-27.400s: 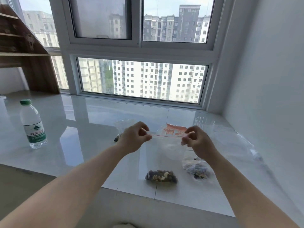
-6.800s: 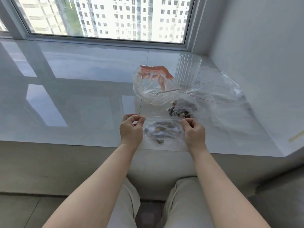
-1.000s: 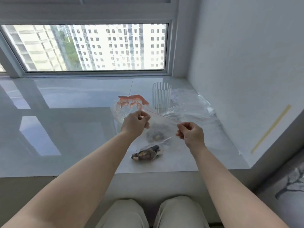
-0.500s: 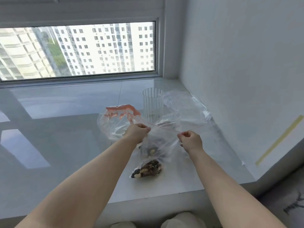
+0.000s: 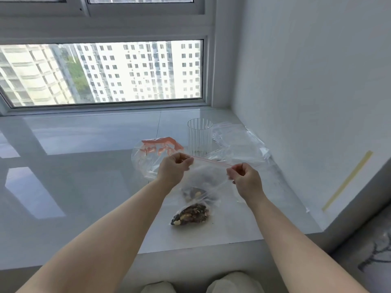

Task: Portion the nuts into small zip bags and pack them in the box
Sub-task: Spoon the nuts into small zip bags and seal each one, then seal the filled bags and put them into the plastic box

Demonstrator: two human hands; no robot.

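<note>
Pinching the zip bag (image 5: 208, 176) by its top corners, left hand (image 5: 174, 167) and right hand (image 5: 245, 178), above the tabletop (image 5: 84, 166); if the seal gaps, its nuts (image 5: 195, 192) may spill beside the filled bag (image 5: 191, 214).

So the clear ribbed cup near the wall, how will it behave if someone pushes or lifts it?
The ribbed cup looks like thin clear plastic and seems empty, so probably very light. It stands tall and narrow on the glossy sill, so a push near the rim may tip it, while a low push likely slides it. Its thin walls may flex under a firm squeeze.
</note>
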